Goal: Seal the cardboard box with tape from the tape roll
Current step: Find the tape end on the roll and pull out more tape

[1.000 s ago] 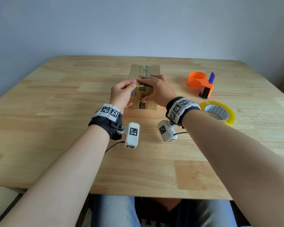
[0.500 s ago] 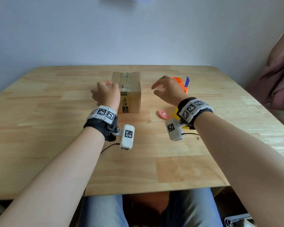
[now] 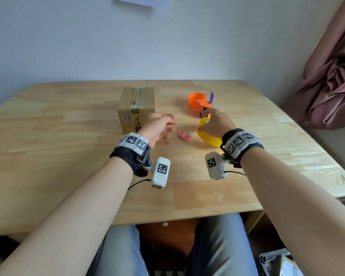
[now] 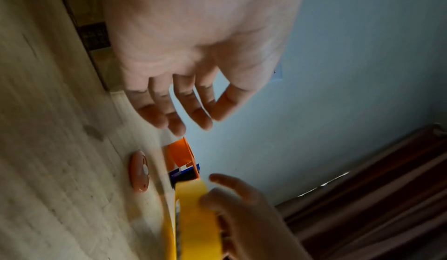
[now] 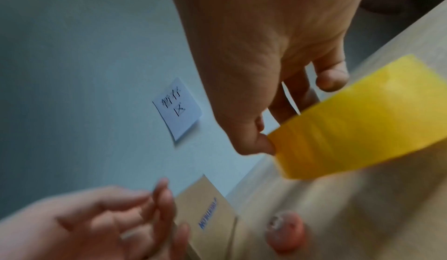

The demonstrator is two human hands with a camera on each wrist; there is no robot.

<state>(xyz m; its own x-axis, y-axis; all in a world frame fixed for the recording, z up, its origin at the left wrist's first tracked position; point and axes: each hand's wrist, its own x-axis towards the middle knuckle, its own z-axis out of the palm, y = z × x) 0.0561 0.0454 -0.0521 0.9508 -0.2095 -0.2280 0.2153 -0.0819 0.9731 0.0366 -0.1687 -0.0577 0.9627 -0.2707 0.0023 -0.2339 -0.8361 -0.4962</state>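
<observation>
Presently right hand (image 3: 215, 124) grips the yellow tape roll (image 3: 207, 136) lifted on edge at frame center-right, left hand (image 3: 157, 126) hovers released with loose fingers just left of it, a pink disc (image 3: 184, 135) on the desk (image 3: 68, 156) between them, cardboard box (image 3: 136, 110) standing upper center, orange dispenser (image 3: 199, 101) behind the roll.
</observation>
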